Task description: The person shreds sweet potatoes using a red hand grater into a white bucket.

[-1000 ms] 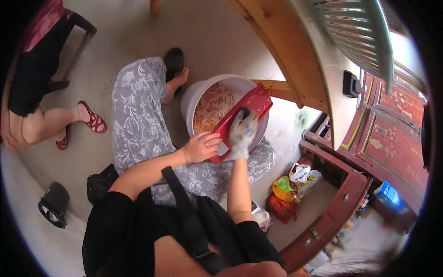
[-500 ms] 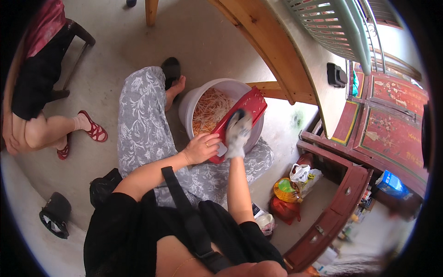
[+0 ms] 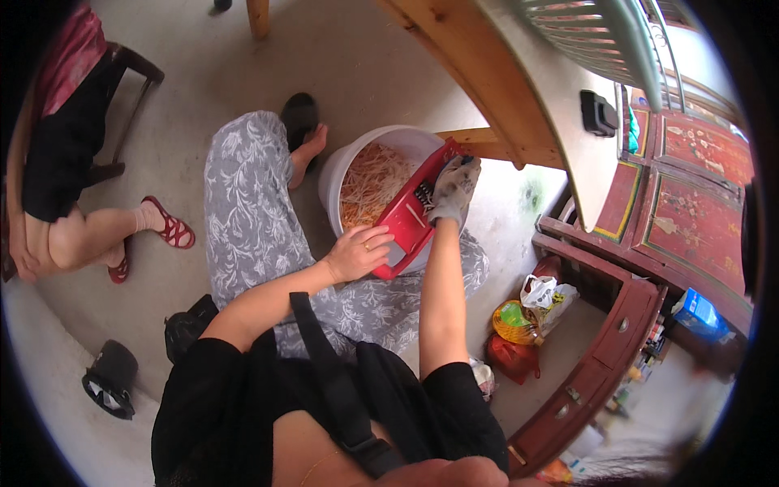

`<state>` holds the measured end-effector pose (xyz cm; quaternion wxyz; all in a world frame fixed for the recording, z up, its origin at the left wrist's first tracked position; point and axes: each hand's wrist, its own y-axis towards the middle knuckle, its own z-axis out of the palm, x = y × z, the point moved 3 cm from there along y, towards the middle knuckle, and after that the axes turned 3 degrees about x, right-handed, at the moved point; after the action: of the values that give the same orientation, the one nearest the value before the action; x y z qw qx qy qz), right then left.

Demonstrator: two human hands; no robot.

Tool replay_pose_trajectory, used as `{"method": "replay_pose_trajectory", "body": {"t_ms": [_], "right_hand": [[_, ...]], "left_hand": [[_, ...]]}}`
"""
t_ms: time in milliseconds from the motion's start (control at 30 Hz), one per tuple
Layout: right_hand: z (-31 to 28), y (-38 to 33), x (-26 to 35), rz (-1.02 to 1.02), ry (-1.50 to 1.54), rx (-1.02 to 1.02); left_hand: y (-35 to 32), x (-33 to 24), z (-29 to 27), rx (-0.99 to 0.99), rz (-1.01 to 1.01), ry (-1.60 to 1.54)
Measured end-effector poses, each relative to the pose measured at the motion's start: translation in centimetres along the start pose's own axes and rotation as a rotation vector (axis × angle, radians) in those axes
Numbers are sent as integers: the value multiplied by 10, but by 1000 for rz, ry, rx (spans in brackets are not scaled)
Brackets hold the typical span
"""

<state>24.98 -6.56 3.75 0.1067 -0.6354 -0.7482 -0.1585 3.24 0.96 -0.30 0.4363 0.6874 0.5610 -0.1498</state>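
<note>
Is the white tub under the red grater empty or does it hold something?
Not empty: pale shreds lie heaped inside the white tub, under the tilted red grater.

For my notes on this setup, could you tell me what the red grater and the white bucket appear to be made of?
The red grater looks like moulded plastic, evenly coloured and smooth, with a darker blade section, possibly metal. The white bucket also seems plastic: thin, uniform, slightly glossy rim.
</note>
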Motion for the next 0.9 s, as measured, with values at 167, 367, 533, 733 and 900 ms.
{"method": "replay_pose_trajectory", "body": {"t_ms": [167, 367, 533, 733, 900], "right_hand": [[4, -49, 12, -151, 13, 157], [6, -16, -21, -65, -140, -68], [-4, -14, -11, -128, 89, 38], [-26, -108, -13, -141, 314, 220], [-55, -119, -20, -84, 113, 301]], "left_hand": [[-2, 10, -10, -10, -23, 55], [0, 0, -3, 3, -4, -13], [0, 3, -5, -2, -2, 34], [-2, 2, -1, 32, -35, 91], [14, -5, -11, 48, -219, -100]]}}
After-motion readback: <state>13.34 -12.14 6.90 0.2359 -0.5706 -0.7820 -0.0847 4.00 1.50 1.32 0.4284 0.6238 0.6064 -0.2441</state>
